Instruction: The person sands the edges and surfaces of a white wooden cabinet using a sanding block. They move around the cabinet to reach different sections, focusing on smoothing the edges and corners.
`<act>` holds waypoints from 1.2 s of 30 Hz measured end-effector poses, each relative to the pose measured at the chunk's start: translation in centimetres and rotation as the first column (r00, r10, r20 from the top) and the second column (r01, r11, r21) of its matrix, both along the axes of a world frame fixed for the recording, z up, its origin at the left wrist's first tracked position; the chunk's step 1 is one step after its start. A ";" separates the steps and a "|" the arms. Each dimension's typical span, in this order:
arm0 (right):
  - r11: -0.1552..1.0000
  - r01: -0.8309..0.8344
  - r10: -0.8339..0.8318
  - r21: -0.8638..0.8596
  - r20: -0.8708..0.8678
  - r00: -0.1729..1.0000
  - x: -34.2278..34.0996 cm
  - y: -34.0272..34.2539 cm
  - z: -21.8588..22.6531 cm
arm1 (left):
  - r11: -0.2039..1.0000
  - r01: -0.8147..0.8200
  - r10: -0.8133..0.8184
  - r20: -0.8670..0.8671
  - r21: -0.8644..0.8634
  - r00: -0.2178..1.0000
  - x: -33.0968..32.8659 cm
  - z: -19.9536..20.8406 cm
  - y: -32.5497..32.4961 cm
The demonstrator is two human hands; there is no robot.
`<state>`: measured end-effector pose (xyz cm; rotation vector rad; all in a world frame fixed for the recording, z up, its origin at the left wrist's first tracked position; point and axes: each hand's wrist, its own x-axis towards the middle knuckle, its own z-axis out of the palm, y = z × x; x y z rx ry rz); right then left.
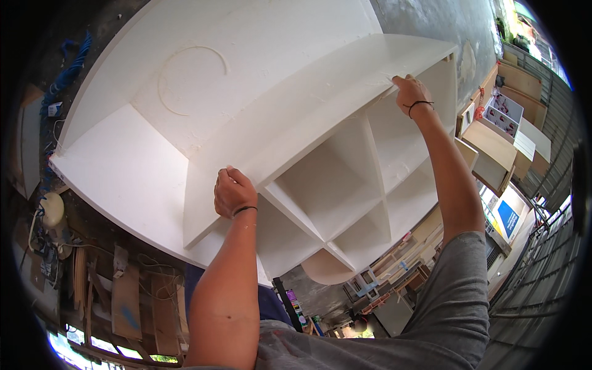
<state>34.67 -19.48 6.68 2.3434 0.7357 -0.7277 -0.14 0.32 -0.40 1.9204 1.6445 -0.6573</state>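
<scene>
A large white cabinet [148, 132] with a divided section of square compartments [330, 179] fills the middle of the head view. A long white panel [320, 92] crosses it, its edge running from lower left to upper right. My left hand [234, 190] is closed at the lower-left part of this panel, fingers curled; what they hold, if anything, is hidden. Farther along the same edge, toward the upper right, my right hand [412, 94] is closed in a pinch, and the thing between its fingertips is too small to make out. A thin curled strip [161, 86] lies on the cabinet's white surface.
Small pale shavings are scattered over the white surfaces. Wooden boards [126, 302] and cables are at the lower left, with a blue coiled hose [71, 77] above. Boxes and drawers [502, 117] stand at the right, near a corrugated metal wall [542, 259].
</scene>
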 end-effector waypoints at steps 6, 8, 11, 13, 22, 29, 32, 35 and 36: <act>0.995 -0.016 0.045 0.094 -0.311 0.949 -6.9 6.7 1.3 | 1.000 -0.007 0.007 0.012 -0.004 1.000 -0.1 -0.3 -0.1; 0.994 -0.008 0.000 -0.107 -0.075 0.997 -0.1 3.2 -0.2 | 1.000 -0.021 0.022 0.046 -0.010 0.999 -0.5 -0.3 -0.4; 0.982 -0.033 0.018 -0.185 -0.083 0.996 0.0 2.2 -0.6 | 1.000 -0.013 0.013 0.017 -0.017 1.000 -0.3 0.0 -0.3; 0.995 -0.092 0.074 -0.037 -0.337 0.938 -5.5 5.0 -0.8 | 0.999 -0.024 0.023 -0.016 -0.036 1.000 -0.1 0.3 -0.2; 0.991 -0.038 0.007 -0.126 -0.238 0.971 -2.3 4.2 -1.3 | 0.999 -0.015 0.014 -0.025 -0.037 1.000 -0.1 0.3 0.0; 0.994 0.035 -0.056 -0.102 -0.213 0.975 -1.3 5.6 0.1 | 0.998 -0.024 0.025 0.021 -0.054 0.999 -0.4 0.0 -0.1; 0.986 0.025 -0.040 -0.165 -0.090 0.995 -0.1 2.8 -0.5 | 0.999 -0.026 0.026 0.015 -0.039 1.000 -0.2 0.1 -0.2; 0.984 -0.092 0.047 -0.150 -0.279 0.959 -7.3 7.2 0.1 | 0.997 -0.046 0.044 -0.027 -0.068 0.999 0.1 0.4 0.0; 0.996 -0.061 0.032 -0.059 -0.407 0.913 -10.1 8.2 0.4 | 0.996 -0.047 0.045 -0.027 -0.076 0.999 0.0 0.4 0.0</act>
